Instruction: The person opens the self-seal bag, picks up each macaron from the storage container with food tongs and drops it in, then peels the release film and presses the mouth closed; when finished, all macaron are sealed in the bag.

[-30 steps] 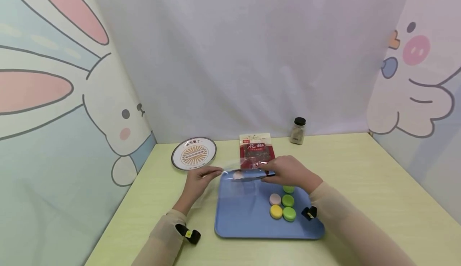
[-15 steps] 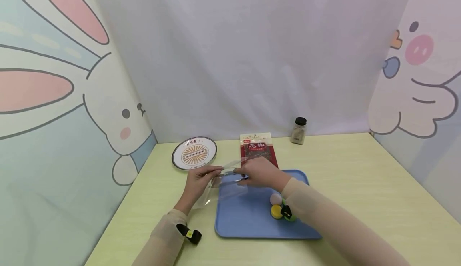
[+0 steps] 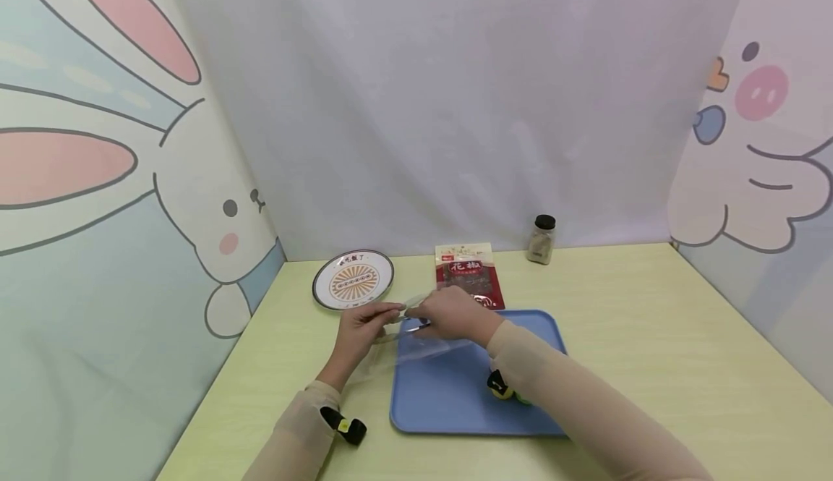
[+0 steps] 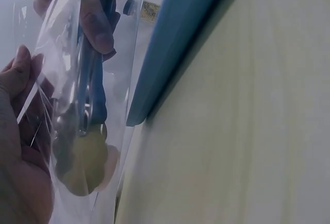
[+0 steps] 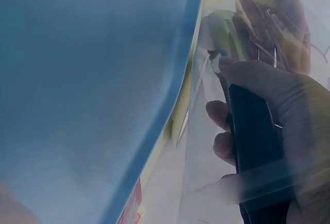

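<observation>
My left hand (image 3: 358,333) pinches the edge of a clear plastic bag (image 3: 426,351) above the tray's left side. My right hand (image 3: 452,313) grips dark-handled tongs (image 4: 94,92), close against the left hand. In the left wrist view the tongs' scalloped, yellowish tip (image 4: 85,165) shows through the bag's film, with a pale pink round thing, likely a macaron (image 4: 109,168), partly behind it. Below lies the blue tray (image 3: 442,409). A yellow macaron (image 3: 502,394) and a green macaron (image 3: 523,399) peek out on it; the right forearm hides the others.
A round patterned plate (image 3: 353,280) rests at the back left. Behind the tray lies a red and cream spice packet (image 3: 465,275), its lower part near the right hand. A small jar with a black lid (image 3: 541,240) stands at the back right.
My right hand has moved left with the tongs, until beside the left hand at the bag. The right forearm now covers most of the macarons. My left hand stays nearly in place.
</observation>
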A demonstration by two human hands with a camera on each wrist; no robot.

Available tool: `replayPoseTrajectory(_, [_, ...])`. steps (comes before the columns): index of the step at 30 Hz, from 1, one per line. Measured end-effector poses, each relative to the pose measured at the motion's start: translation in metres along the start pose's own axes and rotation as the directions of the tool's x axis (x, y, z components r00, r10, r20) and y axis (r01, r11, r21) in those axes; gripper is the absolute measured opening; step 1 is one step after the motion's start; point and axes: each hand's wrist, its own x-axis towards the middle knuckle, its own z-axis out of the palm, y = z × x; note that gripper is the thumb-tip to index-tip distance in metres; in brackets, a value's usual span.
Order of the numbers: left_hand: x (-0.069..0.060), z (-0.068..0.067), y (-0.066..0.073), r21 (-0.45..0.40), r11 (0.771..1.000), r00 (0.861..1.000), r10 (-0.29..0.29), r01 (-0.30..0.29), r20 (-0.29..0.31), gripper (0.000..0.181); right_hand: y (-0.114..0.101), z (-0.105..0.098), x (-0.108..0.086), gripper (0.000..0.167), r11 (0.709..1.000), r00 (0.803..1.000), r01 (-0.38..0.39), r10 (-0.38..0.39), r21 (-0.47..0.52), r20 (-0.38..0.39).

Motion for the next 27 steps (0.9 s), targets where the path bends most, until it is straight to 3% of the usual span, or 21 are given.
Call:
replayPoseTrajectory(6, [0.0, -0.001, -0.002, -0.008, 1.0, 1.0, 0.013, -0.013, -0.004, 0.015, -0.001, 0.001, 0.003, 0.041, 0.999, 0.999, -0.029, 0.028, 0.019, 0.019])
replayPoseTrajectory(11, [0.001, -0.003, -0.007, -0.039, 0.998, 0.999, 0.047, -0.047, -0.015, 0.016, -0.001, -0.002, 0.001, 0.062, 0.995, 0.994, -0.079, 0.075, 0.055, 0.079])
replayPoseTrajectory(16, [0.001, -0.004, -0.008, -0.025, 0.999, 0.999, 0.046, -0.046, -0.025, 0.016, 0.003, -0.012, -0.007, 0.07, 0.989, 0.984, -0.126, 0.116, 0.073, 0.132])
replayPoseTrajectory(22, [0.002, -0.003, 0.007, 0.002, 0.999, 0.998, 0.036, -0.036, -0.05, 0.013, 0.016, -0.028, -0.028, 0.073, 0.982, 0.975, -0.18, 0.17, 0.064, 0.145])
replayPoseTrajectory(27, [0.0, -0.002, 0.016, 0.004, 0.999, 0.997, 0.053, -0.053, -0.053, 0.013, 0.029, -0.039, -0.06, 0.078, 0.968, 0.967, -0.234, 0.222, 0.091, 0.121])
